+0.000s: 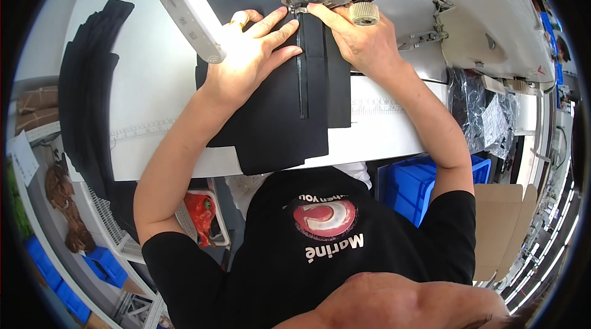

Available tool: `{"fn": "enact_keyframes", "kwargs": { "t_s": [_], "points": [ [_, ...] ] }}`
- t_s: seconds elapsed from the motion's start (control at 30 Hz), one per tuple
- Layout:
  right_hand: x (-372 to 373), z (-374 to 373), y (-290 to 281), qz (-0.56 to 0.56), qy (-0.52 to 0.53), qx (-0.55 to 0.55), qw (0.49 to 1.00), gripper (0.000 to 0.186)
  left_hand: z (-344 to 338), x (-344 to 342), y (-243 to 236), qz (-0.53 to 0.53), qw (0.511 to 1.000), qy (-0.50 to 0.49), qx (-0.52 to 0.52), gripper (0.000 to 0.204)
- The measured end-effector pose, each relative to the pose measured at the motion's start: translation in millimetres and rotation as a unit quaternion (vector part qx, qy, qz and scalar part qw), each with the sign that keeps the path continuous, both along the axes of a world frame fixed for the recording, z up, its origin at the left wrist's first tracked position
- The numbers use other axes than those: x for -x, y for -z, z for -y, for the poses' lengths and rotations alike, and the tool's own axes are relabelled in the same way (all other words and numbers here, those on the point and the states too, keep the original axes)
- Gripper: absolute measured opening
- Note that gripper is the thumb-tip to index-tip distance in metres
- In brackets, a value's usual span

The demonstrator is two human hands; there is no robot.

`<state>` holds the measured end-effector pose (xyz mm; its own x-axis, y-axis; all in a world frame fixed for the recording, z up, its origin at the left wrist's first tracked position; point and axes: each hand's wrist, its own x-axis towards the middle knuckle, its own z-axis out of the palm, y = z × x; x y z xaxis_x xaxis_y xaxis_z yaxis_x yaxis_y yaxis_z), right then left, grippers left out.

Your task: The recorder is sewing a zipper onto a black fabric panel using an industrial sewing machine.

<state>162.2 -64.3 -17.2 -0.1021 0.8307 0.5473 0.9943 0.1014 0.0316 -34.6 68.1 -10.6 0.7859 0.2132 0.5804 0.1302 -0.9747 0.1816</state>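
A black fabric piece lies on the white sewing machine table, its upper end under the presser foot. A zipper with shiny teeth runs lengthwise down it, beside a narrow black strip. My left hand rests on the fabric left of the zipper, fingers spread and fingertips close to the foot. On the other side, my right hand reaches its index finger to the foot's right edge. Its remaining fingers are partly hidden behind the machine's ribbed knob. Neither hand grasps anything visible.
A white lamp-like bar hangs over my left hand. Black fabric pieces are stacked along the table's left side. The sewing machine fills the upper right. Clear plastic bags lie at the right, above a blue crate.
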Motion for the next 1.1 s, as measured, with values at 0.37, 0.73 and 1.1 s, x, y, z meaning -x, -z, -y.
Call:
{"fn": "enact_keyframes", "kwargs": {
  "t_s": [0.37,0.73,1.1],
  "points": [
    [66.5,101.9,-56.9,-0.153,-0.157,0.140,0.966,0.041,72.5,89.4,-24.0,-0.160,0.966,0.162,0.123,0.077],
    [83.0,91.1,-100.4,-0.208,-0.129,-0.020,0.969,0.021,81.9,72.4,-61.9,0.014,0.996,0.005,0.086,0.043],
    [92.9,58.4,-51.4,-0.269,-0.110,-0.010,0.957,0.014,52.8,49.8,-107.9,0.020,0.967,0.053,0.247,0.022]
  ]
}}
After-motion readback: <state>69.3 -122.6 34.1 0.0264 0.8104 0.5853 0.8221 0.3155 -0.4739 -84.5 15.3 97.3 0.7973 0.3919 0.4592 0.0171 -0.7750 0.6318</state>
